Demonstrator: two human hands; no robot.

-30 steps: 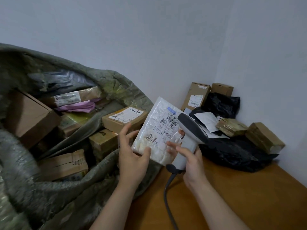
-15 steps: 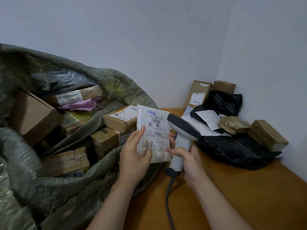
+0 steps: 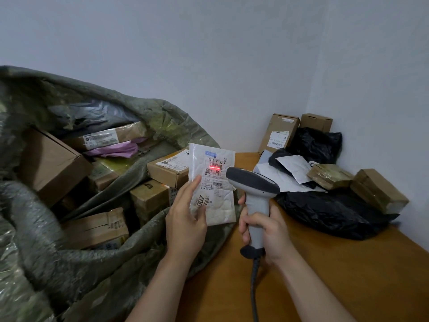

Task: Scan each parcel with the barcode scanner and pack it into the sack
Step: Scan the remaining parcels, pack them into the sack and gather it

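Several boxes (image 3: 167,169) in sack (image 3: 69,263); one parcel (image 3: 212,184) in left hand (image 3: 185,219)

The wooden desk (image 3: 325,275) bears a large black bag (image 3: 325,212) in its far corner. Behind the bag stand two cardboard boxes (image 3: 278,133), right of it lie two tape-wrapped parcels (image 3: 378,190) – left of it, the olive sack (image 3: 69,263).

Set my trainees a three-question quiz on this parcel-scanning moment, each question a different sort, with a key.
1. True or false: the red scan line falls on the label of the white padded mailer.
2. The right hand grips the barcode scanner; what does the left hand hold? A) a tape roll B) the mailer C) nothing
3. Fill in: the cardboard boxes at left lie inside the ____.
Key: 1 true; 2 B; 3 sack.
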